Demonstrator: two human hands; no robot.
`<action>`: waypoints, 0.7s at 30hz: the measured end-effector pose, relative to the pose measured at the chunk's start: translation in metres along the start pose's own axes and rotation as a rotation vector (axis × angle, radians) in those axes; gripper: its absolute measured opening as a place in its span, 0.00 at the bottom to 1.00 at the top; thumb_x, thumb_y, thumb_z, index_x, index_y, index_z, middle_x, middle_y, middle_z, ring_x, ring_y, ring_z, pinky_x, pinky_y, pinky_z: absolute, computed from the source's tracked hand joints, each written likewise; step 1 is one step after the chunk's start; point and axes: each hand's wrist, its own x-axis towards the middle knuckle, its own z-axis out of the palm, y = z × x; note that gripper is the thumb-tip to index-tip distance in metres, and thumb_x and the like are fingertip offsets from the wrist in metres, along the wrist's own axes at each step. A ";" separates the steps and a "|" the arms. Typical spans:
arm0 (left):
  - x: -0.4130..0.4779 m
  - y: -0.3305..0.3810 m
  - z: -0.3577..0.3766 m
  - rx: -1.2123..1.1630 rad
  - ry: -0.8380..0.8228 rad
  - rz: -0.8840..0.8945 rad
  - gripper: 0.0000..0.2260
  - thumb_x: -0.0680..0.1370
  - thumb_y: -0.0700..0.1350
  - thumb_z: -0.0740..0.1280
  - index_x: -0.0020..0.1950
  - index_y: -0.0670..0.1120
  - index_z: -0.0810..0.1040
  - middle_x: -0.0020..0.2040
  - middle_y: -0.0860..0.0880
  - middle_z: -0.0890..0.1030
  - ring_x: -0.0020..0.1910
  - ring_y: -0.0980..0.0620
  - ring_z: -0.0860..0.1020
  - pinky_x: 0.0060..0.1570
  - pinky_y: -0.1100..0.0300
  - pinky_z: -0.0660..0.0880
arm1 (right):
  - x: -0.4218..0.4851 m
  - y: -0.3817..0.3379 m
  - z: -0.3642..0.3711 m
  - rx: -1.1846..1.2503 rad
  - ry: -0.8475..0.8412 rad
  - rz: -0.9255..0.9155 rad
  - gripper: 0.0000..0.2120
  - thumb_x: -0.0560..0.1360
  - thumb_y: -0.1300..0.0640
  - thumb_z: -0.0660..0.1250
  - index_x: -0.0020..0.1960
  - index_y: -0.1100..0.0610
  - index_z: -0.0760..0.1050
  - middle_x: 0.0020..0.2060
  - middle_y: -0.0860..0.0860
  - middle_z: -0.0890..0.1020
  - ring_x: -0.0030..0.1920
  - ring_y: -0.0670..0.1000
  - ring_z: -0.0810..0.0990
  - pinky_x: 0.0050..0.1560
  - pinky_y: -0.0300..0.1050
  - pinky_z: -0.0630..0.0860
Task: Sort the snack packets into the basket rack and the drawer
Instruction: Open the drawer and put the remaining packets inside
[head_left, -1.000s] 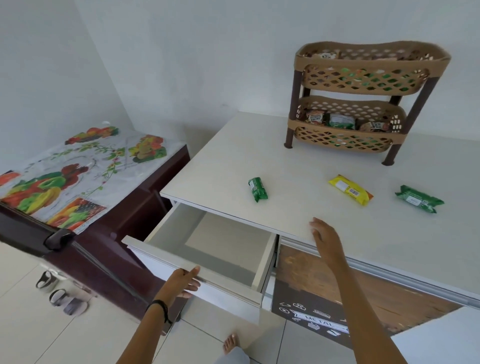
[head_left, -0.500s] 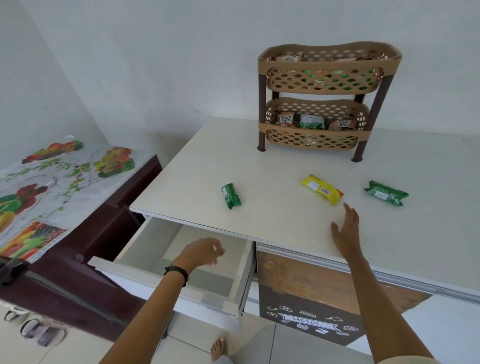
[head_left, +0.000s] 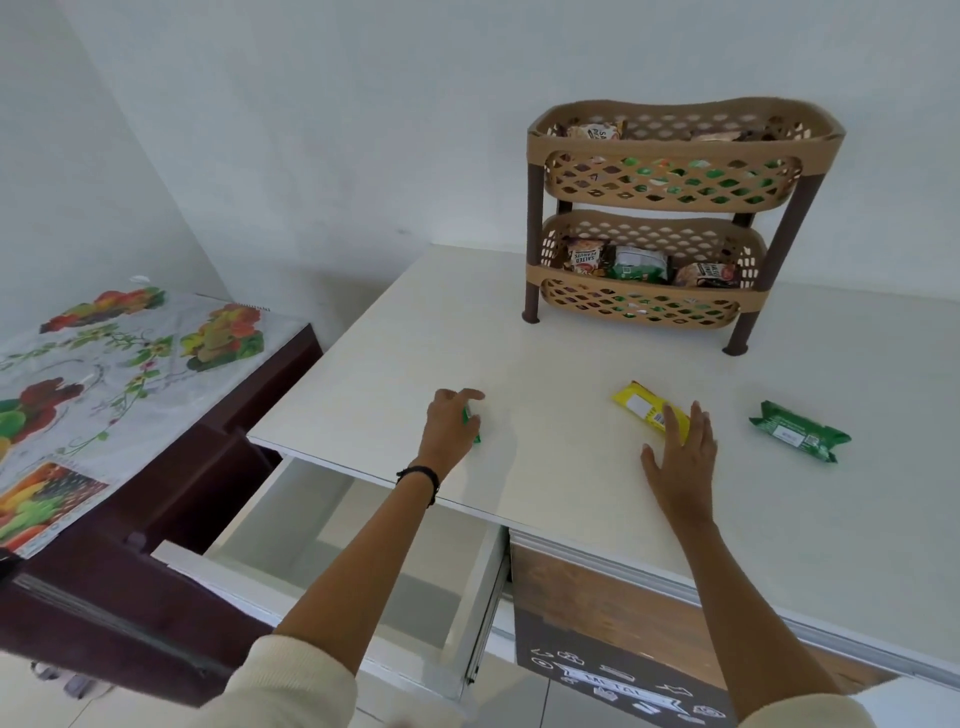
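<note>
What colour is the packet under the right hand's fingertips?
Yellow; the packet shows best in the head view.

The basket rack (head_left: 675, 171) stands at the back of the countertop (head_left: 415, 338), with packets in its upper tier (head_left: 595, 130) and lower tier (head_left: 636, 265). Before it, three packets lie in a row. The left packet (head_left: 471, 423) lies under the left hand (head_left: 449, 428), which seems to grip it. The right hand (head_left: 678, 457) rests its fingertips on the middle packet (head_left: 641, 408). The right packet (head_left: 797, 439) lies apart. The open drawer (head_left: 322, 519) juts out below the front left edge. A cloth-covered cabinet (head_left: 104, 374) stands left.
</note>
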 end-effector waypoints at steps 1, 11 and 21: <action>0.006 -0.001 0.004 0.024 -0.003 0.009 0.16 0.77 0.36 0.61 0.63 0.48 0.75 0.64 0.41 0.68 0.63 0.42 0.69 0.61 0.57 0.68 | 0.004 0.000 0.002 -0.048 -0.014 -0.001 0.29 0.73 0.58 0.67 0.71 0.61 0.63 0.71 0.67 0.61 0.72 0.68 0.58 0.66 0.70 0.60; 0.033 -0.011 0.027 0.181 -0.132 -0.149 0.29 0.79 0.46 0.61 0.76 0.46 0.52 0.76 0.37 0.42 0.75 0.37 0.49 0.68 0.44 0.63 | 0.019 0.001 0.014 -0.193 -0.002 -0.040 0.19 0.66 0.62 0.73 0.55 0.64 0.73 0.50 0.65 0.76 0.49 0.65 0.77 0.58 0.65 0.71; 0.033 -0.037 0.009 0.091 -0.108 -0.164 0.21 0.76 0.35 0.59 0.69 0.46 0.66 0.62 0.37 0.68 0.56 0.36 0.74 0.56 0.50 0.74 | 0.017 -0.007 0.005 -0.006 -0.002 0.049 0.21 0.73 0.67 0.65 0.65 0.68 0.68 0.52 0.67 0.75 0.48 0.66 0.74 0.45 0.58 0.74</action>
